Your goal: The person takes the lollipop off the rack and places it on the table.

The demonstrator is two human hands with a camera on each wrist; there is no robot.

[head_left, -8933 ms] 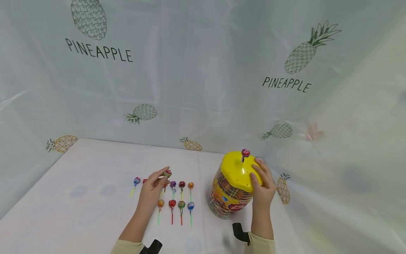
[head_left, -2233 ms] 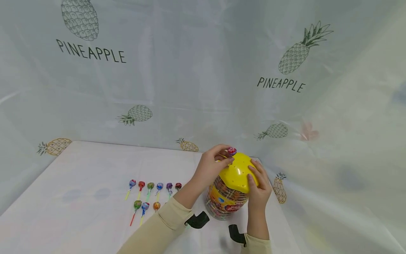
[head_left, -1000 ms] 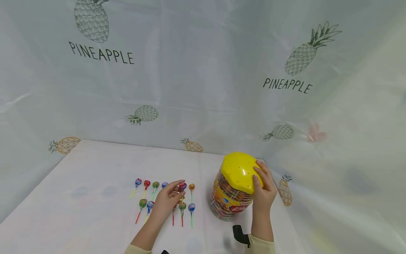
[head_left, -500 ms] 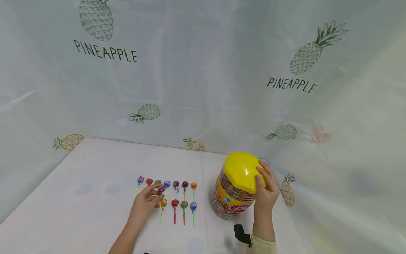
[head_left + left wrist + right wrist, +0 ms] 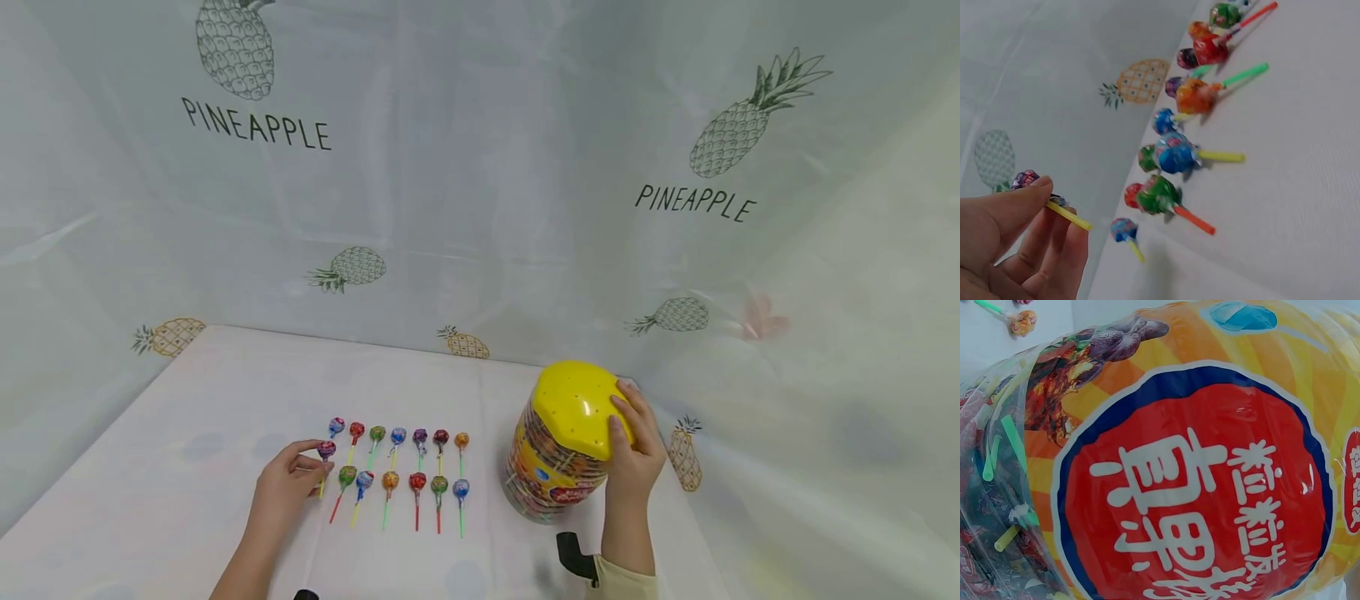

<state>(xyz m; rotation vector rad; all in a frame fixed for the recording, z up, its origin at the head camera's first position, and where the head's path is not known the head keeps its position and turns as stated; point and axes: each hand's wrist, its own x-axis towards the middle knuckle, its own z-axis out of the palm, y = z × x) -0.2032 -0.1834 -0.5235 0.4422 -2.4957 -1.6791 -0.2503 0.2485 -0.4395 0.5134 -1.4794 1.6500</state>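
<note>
Thumb and fingers of my left hand (image 5: 281,487) pinch a lollipop (image 5: 326,451) with a purple wrapper and yellow stick. It is at the left end of two rows of lollipops, in front of a blue one (image 5: 337,427). In the left wrist view the same purple lollipop (image 5: 1025,180) shows its head above the thumb. My right hand (image 5: 636,446) grips the right side of the yellow lid (image 5: 573,404) on a big clear candy jar (image 5: 551,471). In the right wrist view the jar's label (image 5: 1175,159) is not seen; the right hand is hidden there.
Two rows of lollipops lie on the white-covered table, a back row ending in an orange one (image 5: 462,439) and a front row running from a green one (image 5: 347,476) to a blue one (image 5: 461,488). A pineapple-print curtain (image 5: 465,208) hangs behind.
My left hand took a lollipop from the lid's top, where one stood earlier, and carried it left past the rows to their left end. My right hand has stayed on the lid.
</note>
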